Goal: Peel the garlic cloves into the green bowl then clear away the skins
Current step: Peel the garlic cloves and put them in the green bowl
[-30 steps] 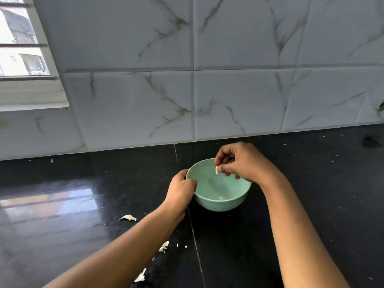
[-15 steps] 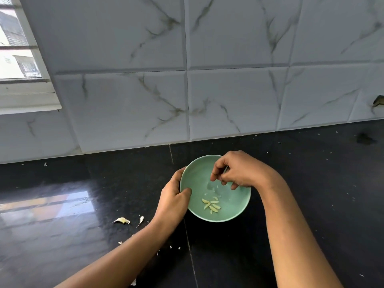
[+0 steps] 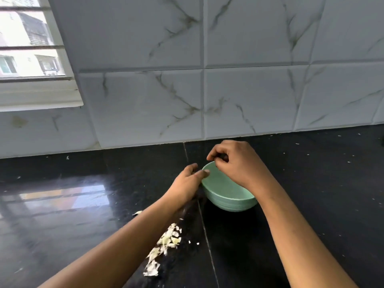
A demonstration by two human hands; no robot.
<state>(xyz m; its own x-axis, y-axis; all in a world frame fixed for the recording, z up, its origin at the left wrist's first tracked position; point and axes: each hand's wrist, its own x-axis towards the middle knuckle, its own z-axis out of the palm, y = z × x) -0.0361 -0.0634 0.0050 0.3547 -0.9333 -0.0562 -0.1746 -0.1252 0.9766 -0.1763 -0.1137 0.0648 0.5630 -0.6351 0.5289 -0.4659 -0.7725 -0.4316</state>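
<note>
The black table (image 3: 311,204) is seen beneath both hands. The green bowl (image 3: 228,201) is gripped at its rim by the left hand (image 3: 188,183); above it the right hand (image 3: 234,163) is curled, fingertips pinched together. Garlic skins (image 3: 166,244) are scattered behind the left hand.

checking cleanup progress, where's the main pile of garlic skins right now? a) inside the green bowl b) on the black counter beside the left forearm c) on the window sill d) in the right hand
b: the garlic skins lie heaped on the black counter alongside the left forearm, nearer the camera than the green bowl.
</note>
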